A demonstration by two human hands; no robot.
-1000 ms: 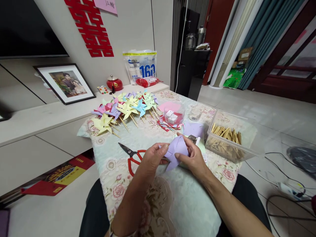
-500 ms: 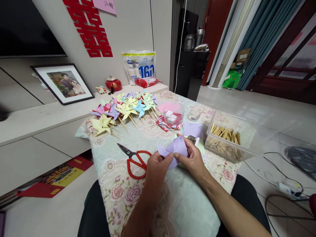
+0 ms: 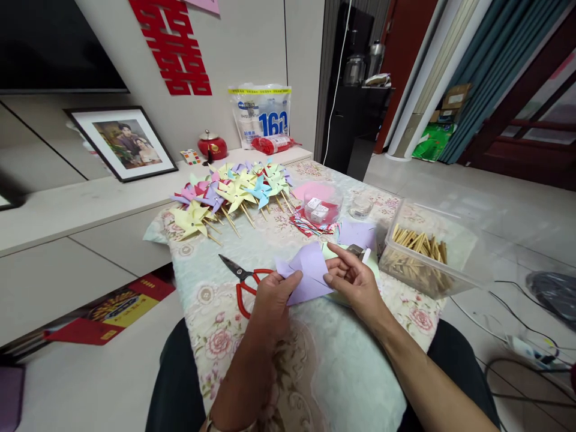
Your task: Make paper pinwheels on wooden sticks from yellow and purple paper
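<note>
In the head view, taking the scissors (image 3: 243,275) as landmark, a sheet of purple paper (image 3: 310,288) is sitting just to their right, held up between both hands. The left hand (image 3: 273,294), covering part of the scissors' red handles from this angle, is pinching the sheet's left side, its thumb lying on top. The right hand (image 3: 354,281), farther right of the scissors, is resting its thumb at the sheet's right edge while its index finger is standing away from it; whether the fingers behind are closing on the paper, I cannot tell. The sheet is looking very light and fairly springy (thin card, perhaps, rather than tissue), so it is probably bending easily but risking a crease under a hard squeeze. Slits are running into it and a flap is curling up, so the cut ends are likely being the weak spots for tearing. The uncut middle and outer corners are seeming safest for gripping. Paper pinwheels (image 3: 234,193) are lying beyond the scissors, and a clear box (image 3: 418,258) of sticks (image 3: 418,242) is standing well to their right
</note>
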